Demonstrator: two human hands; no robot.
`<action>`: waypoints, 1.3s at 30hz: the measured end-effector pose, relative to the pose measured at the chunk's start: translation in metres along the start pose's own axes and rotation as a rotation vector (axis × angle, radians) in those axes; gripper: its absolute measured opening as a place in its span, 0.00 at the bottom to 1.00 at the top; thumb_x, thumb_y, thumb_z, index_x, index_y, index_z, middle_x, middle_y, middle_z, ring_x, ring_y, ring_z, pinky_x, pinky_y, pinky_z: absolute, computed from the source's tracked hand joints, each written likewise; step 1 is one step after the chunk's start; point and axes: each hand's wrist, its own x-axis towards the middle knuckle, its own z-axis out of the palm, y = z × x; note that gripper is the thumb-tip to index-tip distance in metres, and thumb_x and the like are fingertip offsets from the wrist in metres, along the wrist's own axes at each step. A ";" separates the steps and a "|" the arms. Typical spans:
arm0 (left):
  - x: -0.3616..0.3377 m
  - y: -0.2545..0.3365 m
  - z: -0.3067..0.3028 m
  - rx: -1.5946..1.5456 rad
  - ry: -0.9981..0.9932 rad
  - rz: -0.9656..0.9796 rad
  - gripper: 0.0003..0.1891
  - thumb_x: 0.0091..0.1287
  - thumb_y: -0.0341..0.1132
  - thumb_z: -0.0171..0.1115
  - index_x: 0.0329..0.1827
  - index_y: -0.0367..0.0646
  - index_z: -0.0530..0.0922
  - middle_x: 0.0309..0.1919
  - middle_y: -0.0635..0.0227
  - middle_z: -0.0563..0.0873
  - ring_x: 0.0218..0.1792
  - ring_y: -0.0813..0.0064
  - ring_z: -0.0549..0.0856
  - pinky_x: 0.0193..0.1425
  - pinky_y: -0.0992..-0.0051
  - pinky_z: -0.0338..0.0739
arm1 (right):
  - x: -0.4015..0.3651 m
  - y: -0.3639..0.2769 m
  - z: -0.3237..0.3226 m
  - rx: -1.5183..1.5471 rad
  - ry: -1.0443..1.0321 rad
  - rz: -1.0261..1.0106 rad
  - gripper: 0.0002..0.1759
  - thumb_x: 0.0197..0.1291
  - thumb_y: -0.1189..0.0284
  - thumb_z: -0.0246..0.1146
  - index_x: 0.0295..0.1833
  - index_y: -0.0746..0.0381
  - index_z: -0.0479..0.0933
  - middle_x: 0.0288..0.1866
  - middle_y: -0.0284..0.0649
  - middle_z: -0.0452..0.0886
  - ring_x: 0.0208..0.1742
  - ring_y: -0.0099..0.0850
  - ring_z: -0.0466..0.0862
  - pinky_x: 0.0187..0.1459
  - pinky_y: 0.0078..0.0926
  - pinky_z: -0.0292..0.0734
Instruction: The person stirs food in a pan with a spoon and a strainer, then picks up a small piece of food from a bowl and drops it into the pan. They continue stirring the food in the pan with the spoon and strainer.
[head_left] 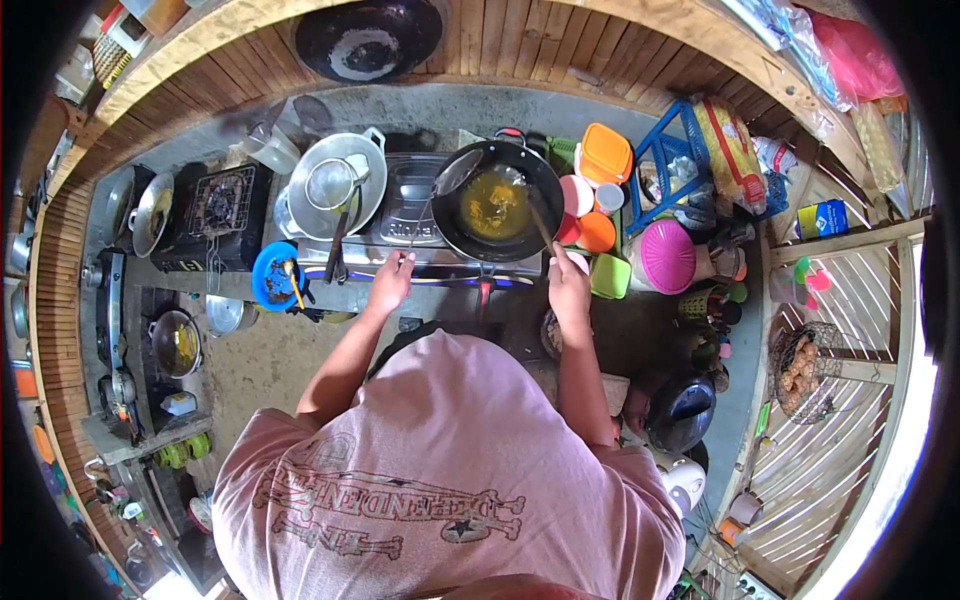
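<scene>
A black wok (pixel 465 225) stands on the gas stove (pixel 412 205), with yellow-brown pieces of food (pixel 495 207) in oil at its bottom. My left hand (pixel 392 280) is closed round the thin handle of a skimmer (pixel 460 172), whose round dark head is over the wok's left side. My right hand (pixel 568 288) grips the handle of a wooden spatula (pixel 544 226), which reaches into the right side of the wok. The spatula's tip is hard to make out among the food.
Left of the wok, a large metal pot (pixel 372 205) carries a strainer (pixel 330 186). A blue bowl (pixel 268 262) sits near the counter's front edge. Colourful plastic containers (pixel 597 232) and a blue basket (pixel 650 150) crowd the right. Another stove (pixel 220 205) stands further left.
</scene>
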 end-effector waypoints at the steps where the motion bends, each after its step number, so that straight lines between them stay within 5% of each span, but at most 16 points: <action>1: 0.001 -0.001 0.000 -0.001 -0.001 0.001 0.21 0.80 0.49 0.53 0.52 0.35 0.74 0.16 0.68 0.75 0.15 0.75 0.77 0.22 0.69 0.70 | 0.001 -0.002 -0.004 -0.041 0.008 0.070 0.20 0.71 0.68 0.58 0.66 0.55 0.79 0.46 0.56 0.86 0.47 0.54 0.85 0.50 0.47 0.79; 11: 0.000 -0.003 -0.005 -0.055 -0.013 -0.012 0.21 0.79 0.49 0.53 0.51 0.35 0.75 0.15 0.69 0.75 0.15 0.75 0.76 0.23 0.69 0.69 | 0.012 0.013 -0.003 -0.240 -0.061 0.339 0.22 0.71 0.63 0.56 0.68 0.49 0.78 0.45 0.57 0.86 0.45 0.57 0.86 0.49 0.53 0.80; 16: 0.004 -0.010 -0.003 -0.044 -0.019 -0.006 0.20 0.79 0.48 0.53 0.51 0.35 0.75 0.16 0.66 0.78 0.15 0.73 0.79 0.22 0.68 0.71 | 0.016 0.021 0.021 -0.061 -0.077 0.317 0.21 0.72 0.64 0.54 0.65 0.56 0.80 0.48 0.59 0.86 0.51 0.56 0.85 0.54 0.45 0.79; 17: 0.006 -0.013 -0.002 -0.050 -0.019 -0.001 0.20 0.79 0.48 0.54 0.51 0.35 0.75 0.16 0.66 0.78 0.15 0.73 0.79 0.22 0.68 0.71 | 0.016 0.029 0.031 0.029 -0.044 0.271 0.20 0.73 0.65 0.55 0.63 0.61 0.81 0.51 0.58 0.86 0.54 0.51 0.86 0.58 0.38 0.78; 22: 0.008 -0.014 -0.002 -0.057 -0.009 -0.017 0.19 0.79 0.48 0.54 0.51 0.36 0.75 0.16 0.66 0.78 0.15 0.72 0.79 0.23 0.68 0.71 | 0.011 0.031 0.042 0.233 -0.070 0.410 0.19 0.74 0.68 0.56 0.64 0.63 0.80 0.52 0.54 0.87 0.54 0.42 0.87 0.58 0.33 0.77; 31: 0.012 -0.019 -0.001 -0.118 -0.004 -0.030 0.18 0.79 0.47 0.54 0.50 0.38 0.75 0.16 0.71 0.74 0.16 0.77 0.75 0.22 0.71 0.69 | -0.005 -0.012 -0.012 -0.091 -0.025 0.317 0.21 0.72 0.66 0.54 0.67 0.56 0.78 0.44 0.60 0.85 0.48 0.58 0.85 0.52 0.50 0.78; 39: 0.009 -0.017 -0.003 -0.108 -0.004 0.006 0.19 0.78 0.48 0.55 0.51 0.37 0.76 0.15 0.68 0.77 0.16 0.75 0.78 0.23 0.69 0.71 | -0.014 -0.009 0.000 -0.197 -0.053 0.378 0.20 0.72 0.65 0.55 0.66 0.56 0.79 0.48 0.61 0.85 0.50 0.57 0.85 0.52 0.49 0.78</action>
